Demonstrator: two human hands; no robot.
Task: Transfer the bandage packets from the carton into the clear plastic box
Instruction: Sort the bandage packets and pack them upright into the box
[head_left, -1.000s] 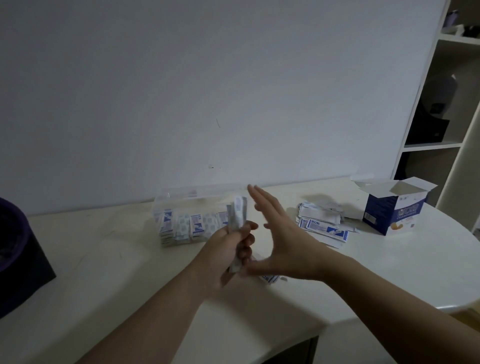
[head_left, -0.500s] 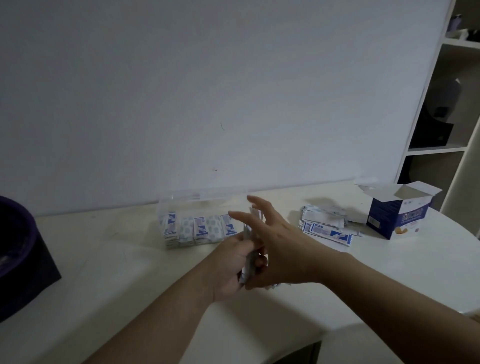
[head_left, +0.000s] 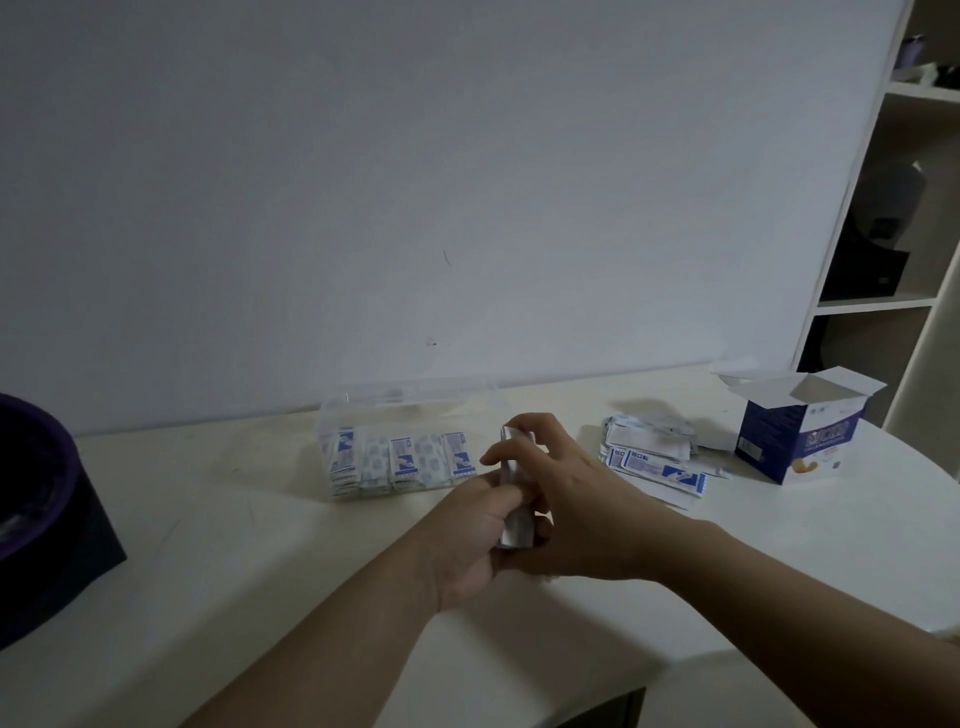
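White paper edges of a small stack of bandage packets (head_left: 515, 527) show between my hands, upright above the table (head_left: 234, 519) and just in front of the clear plastic box (head_left: 410, 400). Left hand (head_left: 467, 525) grips the lower half, fingers curled round it. Right hand (head_left: 576, 499) wraps the upper half, forefinger across the near face; both are clamped on the stack. The box holds a row of packets (head_left: 400, 460) standing on edge. The open carton (head_left: 795, 441) sits well apart at right, with a loose pile (head_left: 649, 457) lying between it and my hands. Judged step: squaring the stack before loading. To do it well, I should press the edges flush, pinch evenly so none fan out, then lower the stack on edge beside the row's right end.
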